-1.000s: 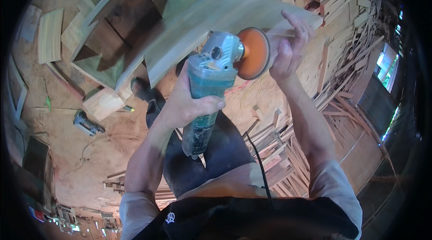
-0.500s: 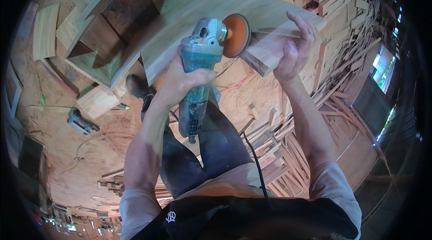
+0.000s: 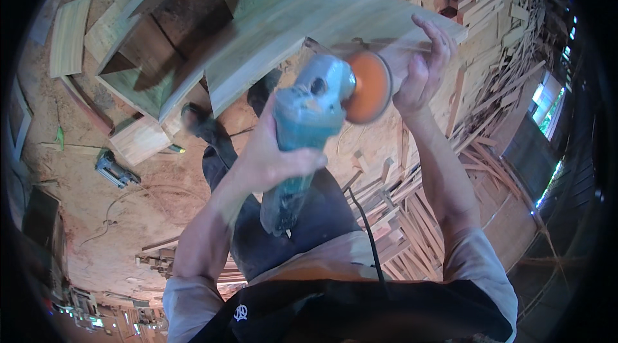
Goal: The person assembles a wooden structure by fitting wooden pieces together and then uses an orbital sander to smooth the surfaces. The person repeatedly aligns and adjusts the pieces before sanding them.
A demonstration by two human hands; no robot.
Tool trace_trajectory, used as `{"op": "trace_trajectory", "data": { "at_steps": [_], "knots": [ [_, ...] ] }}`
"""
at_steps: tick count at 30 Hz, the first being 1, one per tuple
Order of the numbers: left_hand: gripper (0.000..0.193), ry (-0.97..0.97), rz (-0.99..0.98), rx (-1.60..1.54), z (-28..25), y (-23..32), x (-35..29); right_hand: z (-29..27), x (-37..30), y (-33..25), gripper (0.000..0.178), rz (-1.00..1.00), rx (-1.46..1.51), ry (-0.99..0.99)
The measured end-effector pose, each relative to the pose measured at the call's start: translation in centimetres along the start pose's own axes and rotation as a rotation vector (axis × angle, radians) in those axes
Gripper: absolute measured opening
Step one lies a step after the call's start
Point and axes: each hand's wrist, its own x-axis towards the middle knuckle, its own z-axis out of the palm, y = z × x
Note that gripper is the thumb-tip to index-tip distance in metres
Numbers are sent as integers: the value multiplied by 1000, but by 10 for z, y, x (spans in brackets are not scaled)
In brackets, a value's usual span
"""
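The teal-bodied handheld angle grinder with an orange round sanding disc (image 3: 309, 124) is held in the air in front of the person's chest, its disc (image 3: 368, 87) facing right and standing just beside the small pale wooden piece (image 3: 402, 63) held at the near edge of the broad pale wooden panel (image 3: 302, 27). The left hand (image 3: 273, 156) wraps the grinder body, fingers closed around the housing with the thumb across the front. The right hand (image 3: 425, 63) holds the wooden piece, fingers curled over its top; how firmly they press cannot be told because of motion blur. Whether the disc touches the wood cannot be determined. Judgement: sanding is in hand, but no clearly finished or unfinished area can be told apart on the wood, so the share of work remaining is uncertain. A black power cord (image 3: 364, 227) runs down from the grinder toward the person's waist. Further out, a second power tool (image 3: 116, 169) lies on the sawdust-covered floor (image 3: 129, 233), with wooden offcuts (image 3: 67, 34) to the left and stacked timber strips (image 3: 489, 118) to the right.
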Motion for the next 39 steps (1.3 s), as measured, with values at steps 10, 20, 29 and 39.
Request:
{"op": "trace_trajectory", "data": {
  "at_steps": [10,20,29,39],
  "knots": [
    [95,18,22,62,-12,-7,39,-10,-7,1,57,50,0,-54],
    [98,11,-14,32,-1,-1,10,-5,-3,2,59,25,-2,-30],
    [103,-16,-23,78,6,13,14,-5,0,0,62,30,9,-31],
    [97,8,-21,51,-16,-19,41,-8,-16,1,62,102,76,-17]
  ]
}}
